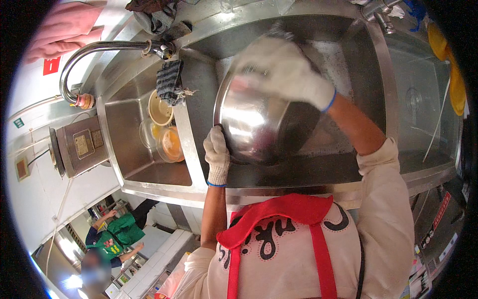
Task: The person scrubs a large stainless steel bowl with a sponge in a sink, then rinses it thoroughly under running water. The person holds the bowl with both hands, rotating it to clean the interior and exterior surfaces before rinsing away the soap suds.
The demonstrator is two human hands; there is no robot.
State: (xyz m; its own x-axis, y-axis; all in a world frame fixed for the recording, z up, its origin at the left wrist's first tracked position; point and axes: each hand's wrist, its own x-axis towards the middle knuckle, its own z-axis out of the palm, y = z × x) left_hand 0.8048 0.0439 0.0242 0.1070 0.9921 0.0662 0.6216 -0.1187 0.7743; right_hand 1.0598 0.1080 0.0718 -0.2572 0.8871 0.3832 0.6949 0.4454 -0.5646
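Observation:
A large polished metal bowl (250, 116) is tilted inside the middle basin (358, 168) of a stainless steel sink, its rounded outside facing me. My left hand (217, 149), in a white knitted work glove with a blue cuff, grips the bowl's rim at its lower left. Across the upper part of the bowl lies my right hand (283, 69), gloved the same way and blurred by motion. A dark grey tuft (280, 31) shows past its fingers, too smeared to name. Whether the right fingers hold it is unclear.
A striped grey cloth (170, 82) hangs over the divider near the curved faucet (101, 46). The left basin holds a cream strainer basket (160, 107) and a bowl with orange contents (171, 145). Another basin (418, 112) is at right. A person in a green apron (115, 235) stands beyond.

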